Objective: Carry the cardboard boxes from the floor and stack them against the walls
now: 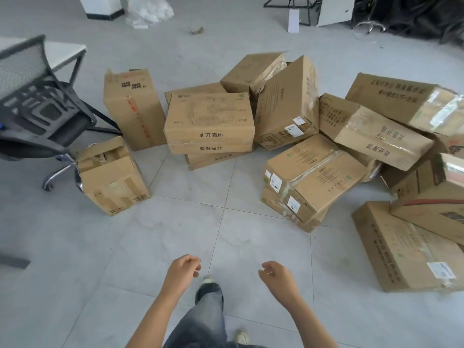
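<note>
Several brown cardboard boxes lie scattered on the grey tiled floor ahead of me. A small taped box (pixel 113 175) stands at the left, a tall upright box (pixel 134 109) behind it. A flat box with printed text (pixel 209 123) sits in the middle on another. A labelled box (pixel 310 177) lies right of centre, and a long box (pixel 401 247) at the far right. My left hand (pixel 184 268) and my right hand (pixel 277 275) hang low in front of me, fingers loosely curled, holding nothing, well short of the boxes.
A grey mesh office chair (pixel 37 109) stands at the left beside a white table (pixel 64 52). Crumpled plastic (pixel 149 10) and a black metal frame (pixel 288 3) lie at the back. My leg and shoe (pixel 209 292) are between my hands.
</note>
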A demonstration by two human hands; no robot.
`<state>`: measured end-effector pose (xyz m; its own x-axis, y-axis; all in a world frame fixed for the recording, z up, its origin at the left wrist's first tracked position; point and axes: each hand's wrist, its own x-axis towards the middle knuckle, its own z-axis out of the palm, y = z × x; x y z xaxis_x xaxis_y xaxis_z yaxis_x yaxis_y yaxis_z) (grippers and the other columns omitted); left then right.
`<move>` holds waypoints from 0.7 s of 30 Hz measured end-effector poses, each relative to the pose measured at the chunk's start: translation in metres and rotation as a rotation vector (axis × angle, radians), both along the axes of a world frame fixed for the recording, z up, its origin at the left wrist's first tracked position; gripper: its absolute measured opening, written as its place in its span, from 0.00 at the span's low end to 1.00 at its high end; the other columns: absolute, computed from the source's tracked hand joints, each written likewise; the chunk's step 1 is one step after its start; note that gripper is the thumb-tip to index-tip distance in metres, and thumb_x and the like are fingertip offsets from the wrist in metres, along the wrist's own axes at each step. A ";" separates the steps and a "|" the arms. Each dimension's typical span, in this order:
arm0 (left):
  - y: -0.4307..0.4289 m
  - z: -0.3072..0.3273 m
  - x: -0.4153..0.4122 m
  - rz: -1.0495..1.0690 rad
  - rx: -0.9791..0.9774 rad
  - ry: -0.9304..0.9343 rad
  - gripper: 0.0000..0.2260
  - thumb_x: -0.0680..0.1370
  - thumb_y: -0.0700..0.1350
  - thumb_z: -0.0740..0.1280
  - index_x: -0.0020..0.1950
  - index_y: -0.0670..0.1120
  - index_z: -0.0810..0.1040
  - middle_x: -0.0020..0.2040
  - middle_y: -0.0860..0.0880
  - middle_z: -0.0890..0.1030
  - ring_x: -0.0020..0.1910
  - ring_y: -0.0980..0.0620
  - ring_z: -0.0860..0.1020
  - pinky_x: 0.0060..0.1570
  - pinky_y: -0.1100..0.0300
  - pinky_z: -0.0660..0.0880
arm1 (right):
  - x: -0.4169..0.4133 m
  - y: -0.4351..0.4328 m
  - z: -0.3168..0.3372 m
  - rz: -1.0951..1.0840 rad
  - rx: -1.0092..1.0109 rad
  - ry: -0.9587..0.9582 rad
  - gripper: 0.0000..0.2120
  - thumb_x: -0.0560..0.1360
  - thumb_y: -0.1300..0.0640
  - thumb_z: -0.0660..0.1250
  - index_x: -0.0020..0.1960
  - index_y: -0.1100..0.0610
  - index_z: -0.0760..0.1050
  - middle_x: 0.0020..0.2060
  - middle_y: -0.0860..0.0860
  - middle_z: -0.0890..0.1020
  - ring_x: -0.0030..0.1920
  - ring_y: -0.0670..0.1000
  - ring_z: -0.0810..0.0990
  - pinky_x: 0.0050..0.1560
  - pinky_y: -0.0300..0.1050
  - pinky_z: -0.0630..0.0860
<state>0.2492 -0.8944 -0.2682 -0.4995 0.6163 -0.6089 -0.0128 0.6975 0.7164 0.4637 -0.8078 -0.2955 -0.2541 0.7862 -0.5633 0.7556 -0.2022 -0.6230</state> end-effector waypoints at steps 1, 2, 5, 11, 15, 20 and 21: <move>0.011 -0.004 -0.008 0.011 -0.015 0.001 0.07 0.79 0.41 0.62 0.44 0.41 0.78 0.43 0.45 0.81 0.39 0.50 0.78 0.42 0.58 0.70 | -0.005 0.015 -0.002 0.016 -0.004 -0.020 0.15 0.77 0.54 0.62 0.63 0.57 0.73 0.50 0.48 0.75 0.49 0.47 0.73 0.48 0.37 0.66; 0.023 -0.009 -0.018 0.020 -0.025 0.002 0.07 0.79 0.41 0.61 0.45 0.41 0.78 0.43 0.44 0.81 0.39 0.49 0.78 0.43 0.57 0.70 | -0.010 0.032 -0.004 0.012 -0.003 -0.033 0.15 0.77 0.54 0.62 0.63 0.57 0.73 0.52 0.49 0.76 0.49 0.47 0.73 0.48 0.36 0.66; 0.066 -0.023 -0.048 0.059 -0.032 -0.011 0.07 0.79 0.40 0.61 0.45 0.40 0.77 0.44 0.43 0.81 0.39 0.48 0.78 0.43 0.57 0.70 | -0.031 0.091 -0.004 -0.026 0.027 -0.047 0.16 0.77 0.54 0.62 0.63 0.58 0.73 0.54 0.51 0.77 0.51 0.49 0.74 0.48 0.37 0.66; 0.191 -0.022 -0.111 0.017 0.004 -0.020 0.07 0.79 0.41 0.61 0.42 0.42 0.76 0.43 0.43 0.80 0.39 0.48 0.77 0.40 0.58 0.69 | -0.081 0.198 0.009 -0.069 0.063 -0.037 0.17 0.78 0.55 0.61 0.65 0.59 0.71 0.56 0.52 0.76 0.50 0.48 0.72 0.47 0.38 0.67; 0.278 -0.008 -0.144 -0.076 0.053 0.012 0.08 0.79 0.41 0.62 0.42 0.43 0.76 0.42 0.45 0.80 0.39 0.49 0.77 0.39 0.59 0.68 | -0.101 0.251 0.023 -0.175 0.120 -0.021 0.16 0.78 0.56 0.61 0.65 0.59 0.72 0.58 0.53 0.78 0.50 0.48 0.73 0.49 0.38 0.67; 0.344 -0.008 -0.150 -0.146 0.044 0.007 0.09 0.79 0.40 0.61 0.39 0.43 0.75 0.40 0.46 0.79 0.38 0.49 0.76 0.36 0.60 0.67 | -0.100 0.276 0.010 -0.228 0.045 -0.098 0.16 0.78 0.56 0.61 0.64 0.60 0.72 0.56 0.54 0.78 0.50 0.49 0.75 0.50 0.37 0.69; 0.352 -0.011 -0.146 -0.173 0.025 -0.004 0.09 0.79 0.40 0.61 0.39 0.43 0.75 0.40 0.46 0.79 0.38 0.49 0.76 0.36 0.60 0.67 | -0.098 0.280 0.006 -0.240 0.023 -0.111 0.16 0.78 0.56 0.61 0.64 0.61 0.72 0.56 0.54 0.78 0.49 0.49 0.74 0.51 0.37 0.69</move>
